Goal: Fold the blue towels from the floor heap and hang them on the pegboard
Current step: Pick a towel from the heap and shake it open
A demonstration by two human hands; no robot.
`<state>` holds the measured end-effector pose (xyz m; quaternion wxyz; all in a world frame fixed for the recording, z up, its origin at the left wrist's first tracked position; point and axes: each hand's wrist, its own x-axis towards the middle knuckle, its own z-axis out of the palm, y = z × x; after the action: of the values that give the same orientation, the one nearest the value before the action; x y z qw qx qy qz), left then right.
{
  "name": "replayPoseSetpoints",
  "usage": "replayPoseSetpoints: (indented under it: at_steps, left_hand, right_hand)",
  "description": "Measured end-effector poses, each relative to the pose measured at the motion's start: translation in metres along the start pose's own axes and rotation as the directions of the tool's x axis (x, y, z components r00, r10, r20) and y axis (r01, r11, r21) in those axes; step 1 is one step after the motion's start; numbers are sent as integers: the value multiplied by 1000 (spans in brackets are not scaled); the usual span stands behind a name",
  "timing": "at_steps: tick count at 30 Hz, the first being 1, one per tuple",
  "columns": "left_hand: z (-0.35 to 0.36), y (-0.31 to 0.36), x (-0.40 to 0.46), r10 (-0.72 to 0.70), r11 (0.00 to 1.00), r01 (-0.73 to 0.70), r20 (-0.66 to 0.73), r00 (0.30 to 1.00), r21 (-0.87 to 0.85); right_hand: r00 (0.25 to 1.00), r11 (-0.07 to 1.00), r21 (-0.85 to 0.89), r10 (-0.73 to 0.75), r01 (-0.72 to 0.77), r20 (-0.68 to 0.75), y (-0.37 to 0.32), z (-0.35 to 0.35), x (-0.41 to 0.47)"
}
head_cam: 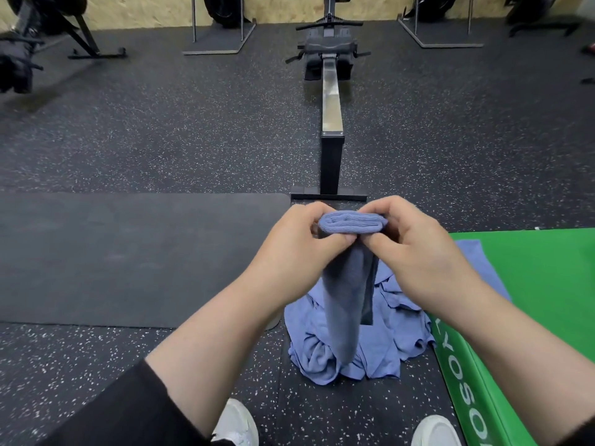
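Both hands, left hand (299, 243) and right hand (415, 243), are pinching the folded towel (352, 224) above the floor heap (370, 342), its tail hanging down. Any loosening pinch is risking the layers slipping and unfolding into the heap.

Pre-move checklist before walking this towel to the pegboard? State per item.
1. Both hands on the towel: ok. The left hand and right hand pinch the folded towel at its top edge.
2. Fold compact: ok at the top; the tail hangs loose below.
3. Tail free of the floor heap: cannot tell, they overlap in view.
4. Pegboard located: not ok, none in view.
5. Trip hazards: not ok. The rowing machine stands straight ahead and the green box is at the right.
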<state>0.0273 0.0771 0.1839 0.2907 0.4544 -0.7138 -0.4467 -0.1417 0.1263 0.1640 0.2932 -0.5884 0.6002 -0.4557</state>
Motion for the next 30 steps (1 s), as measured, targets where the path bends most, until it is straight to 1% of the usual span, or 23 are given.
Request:
replayPoseSetpoints:
  at_steps: [2, 4, 5, 6, 7, 9, 11, 12, 14, 17, 21, 22, 26, 30]
  left_hand:
    - [-1, 0, 2, 15, 998, -19, -60, 998, -67]
    - [-1, 1, 3, 27, 981, -45, -98, 995, -189]
    - [-2, 1, 4, 28, 971, -54, -114, 993, -233]
    - [-2, 2, 5, 25, 960, -60, -128, 991, -273]
    - [-3, 3, 5, 17, 947, -60, -137, 990, -316]
    - [-3, 4, 6, -10, 915, -30, -96, 995, -402]
    - [-2, 2, 5, -32, 899, 21, -17, 999, -437]
    - [-2, 1, 5, -38, 901, 30, -11, 999, -432]
    - [-2, 0, 6, -50, 895, 13, -73, 996, -445]
    - [-4, 2, 9, -102, 842, 12, -136, 985, -540]
    - [-10, 7, 16, -160, 780, 4, -193, 968, -625]
    - [-12, 9, 18, -176, 762, 1, -205, 963, -647]
    - [-24, 13, 24, -218, 712, -21, -249, 944, -702]
    - [-34, 11, 29, -241, 680, -37, -272, 932, -732]
  right_hand:
    - [999, 990, 136, 43, -40, -18, 2, 0, 1]
    - [992, 964, 242, 95, -111, 78, 3, 1, 1]
    - [984, 960, 240, 115, -146, 140, 3, 2, 0]
    - [976, 967, 198, 122, -158, 183, 5, 4, -1]
    - [974, 980, 138, 116, -144, 196, 6, 6, -2]
    - [982, 995, 32, 91, -98, 167, 9, 9, -1]
    - [983, 996, 3, 84, -86, 162, 10, 10, 1]
    - [983, 997, -1, 77, -78, 167, 10, 11, 2]
    - [982, 996, -22, 84, -81, 172, 10, 12, 2]
    - [977, 991, -55, 126, -118, 173, 11, 16, 0]
    - [938, 980, -12, 196, -201, 285, 13, 21, -6]
    - [929, 979, -21, 201, -205, 310, 12, 22, -7]
    - [922, 979, -112, 199, -171, 333, 12, 24, -12]
    - [912, 978, -65, 207, -197, 354, 13, 22, -20]
